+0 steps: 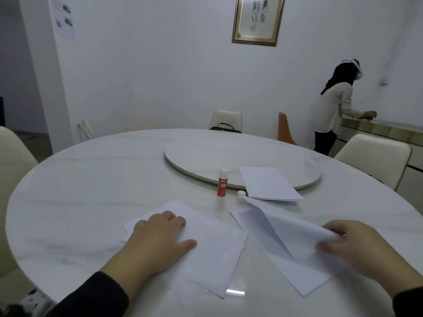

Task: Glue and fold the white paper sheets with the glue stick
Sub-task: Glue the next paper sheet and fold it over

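A stack of white paper sheets (212, 255) lies near the front of the table, and my left hand (160, 239) rests flat on it, fingers spread. To the right, another white sheet (270, 234) is partly lifted and folding over; my right hand (350, 243) pinches its raised edge. A red and white glue stick (222, 185) stands upright and uncapped behind the sheets. Its white cap (241, 193) lies just to the right. A folded white sheet (266, 183) lies partly on the turntable.
The round white marble table (91, 191) carries a raised turntable (206, 152) at its centre. Cream chairs (375, 156) stand around it, one with a black bag (225, 128). A person (332, 110) stands at a counter at the far right.
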`<state>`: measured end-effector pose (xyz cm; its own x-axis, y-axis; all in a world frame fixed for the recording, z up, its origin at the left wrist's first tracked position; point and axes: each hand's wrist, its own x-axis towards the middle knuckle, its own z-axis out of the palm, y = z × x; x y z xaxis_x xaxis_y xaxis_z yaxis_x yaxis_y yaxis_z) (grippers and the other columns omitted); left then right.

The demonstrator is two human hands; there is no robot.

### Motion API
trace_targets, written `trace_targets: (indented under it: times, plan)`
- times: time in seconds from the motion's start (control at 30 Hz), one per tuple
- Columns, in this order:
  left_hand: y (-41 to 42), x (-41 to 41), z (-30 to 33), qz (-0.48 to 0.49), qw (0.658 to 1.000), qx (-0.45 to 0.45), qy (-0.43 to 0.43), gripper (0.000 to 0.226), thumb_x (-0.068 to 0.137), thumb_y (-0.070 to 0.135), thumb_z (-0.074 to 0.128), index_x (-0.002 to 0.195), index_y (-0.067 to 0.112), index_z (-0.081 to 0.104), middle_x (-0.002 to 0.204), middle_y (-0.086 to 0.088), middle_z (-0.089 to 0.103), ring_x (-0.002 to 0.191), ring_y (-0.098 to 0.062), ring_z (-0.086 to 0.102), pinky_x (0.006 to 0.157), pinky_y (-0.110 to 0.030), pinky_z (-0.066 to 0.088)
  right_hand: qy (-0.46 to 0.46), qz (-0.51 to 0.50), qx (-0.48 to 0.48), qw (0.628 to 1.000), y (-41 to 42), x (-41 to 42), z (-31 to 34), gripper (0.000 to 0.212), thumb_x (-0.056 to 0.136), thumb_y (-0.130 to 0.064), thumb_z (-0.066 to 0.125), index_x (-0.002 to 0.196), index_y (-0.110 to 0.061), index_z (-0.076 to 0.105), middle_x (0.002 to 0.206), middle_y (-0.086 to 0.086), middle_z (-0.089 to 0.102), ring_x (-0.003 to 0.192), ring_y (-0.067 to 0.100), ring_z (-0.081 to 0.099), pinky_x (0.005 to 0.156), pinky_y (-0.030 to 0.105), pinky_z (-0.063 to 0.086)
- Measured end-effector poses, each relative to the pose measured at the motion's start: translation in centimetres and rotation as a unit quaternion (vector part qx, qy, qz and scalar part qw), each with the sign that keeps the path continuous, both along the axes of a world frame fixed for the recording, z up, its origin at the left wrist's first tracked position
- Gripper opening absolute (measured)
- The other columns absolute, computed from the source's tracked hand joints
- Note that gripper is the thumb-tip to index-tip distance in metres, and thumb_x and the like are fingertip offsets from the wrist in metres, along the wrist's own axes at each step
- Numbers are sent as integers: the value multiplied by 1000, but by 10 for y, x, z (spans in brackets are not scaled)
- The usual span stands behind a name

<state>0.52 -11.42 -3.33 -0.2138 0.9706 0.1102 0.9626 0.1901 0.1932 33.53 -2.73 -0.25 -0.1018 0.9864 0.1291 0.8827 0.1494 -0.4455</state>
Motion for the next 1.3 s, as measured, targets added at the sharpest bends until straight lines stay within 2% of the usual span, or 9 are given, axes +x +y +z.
trace_targets:
  times: [0.23,0.3,0.4,0.5,0.67,0.83,1.03,1.13,1.3]
  plan:
    - [4,29,-7,49,997,11,61,47,91,57,31,123,26,47,124,0,45,118,-22,39,96,-36,33,176,57,32,982,-9,11,55,18,77,-19,76,71,-37,74,61,-5,69,73,29,59,69,31,39]
    - [9,25,5,48,991,63,-106,40,95,51,32,105,23,58,117,-4,53,113,-24,47,92,-36,37,223,90,43,970,-12,4,69,15,77,-22,74,80,-37,74,74,-3,72,87,31,62,75,36,41]
    - [6,13,42,27,782,53,-620,61,88,64,33,90,12,66,104,-13,68,88,-27,64,75,-35,50,212,178,45,960,-20,-18,84,21,75,-19,76,84,-37,75,85,-6,74,89,20,65,82,33,47]
    - [-5,-3,67,-24,638,-42,-768,77,71,68,51,103,0,67,105,-22,70,85,-37,69,57,-30,54,124,269,64,953,-25,-46,87,32,69,-15,80,89,-39,74,94,-19,72,91,1,64,86,21,48]
    - [-2,-23,71,6,724,72,-686,18,86,10,59,102,8,68,98,-14,73,74,-24,71,62,-32,59,276,296,37,914,-20,-75,73,77,52,-7,91,116,-40,65,134,-30,47,122,-8,47,93,22,47]
    - [-9,-33,59,35,723,97,-684,15,89,8,57,103,13,62,87,-10,76,68,-26,73,53,-34,59,651,171,-258,693,-20,-107,28,55,71,-12,76,122,-1,59,108,16,72,91,30,72,73,43,61]
    - [-15,-46,36,74,819,67,-566,16,85,12,65,101,8,66,85,-9,77,76,-25,73,67,-33,55,511,100,-213,827,-20,-115,0,19,82,-1,66,99,5,69,89,17,76,79,31,73,70,36,60]
    - [-20,-52,31,87,833,60,-543,13,84,9,66,96,5,68,84,-10,76,70,-19,72,64,-26,52,483,98,-198,847,-21,-111,-6,15,80,-1,69,95,1,70,84,14,77,68,24,73,53,24,54]
    - [-21,-52,25,111,861,76,-491,6,78,5,72,84,6,71,81,-17,74,67,-26,67,63,-29,53,482,89,-203,848,-25,-112,-16,18,77,2,71,95,3,70,87,17,76,83,35,73,82,45,57]
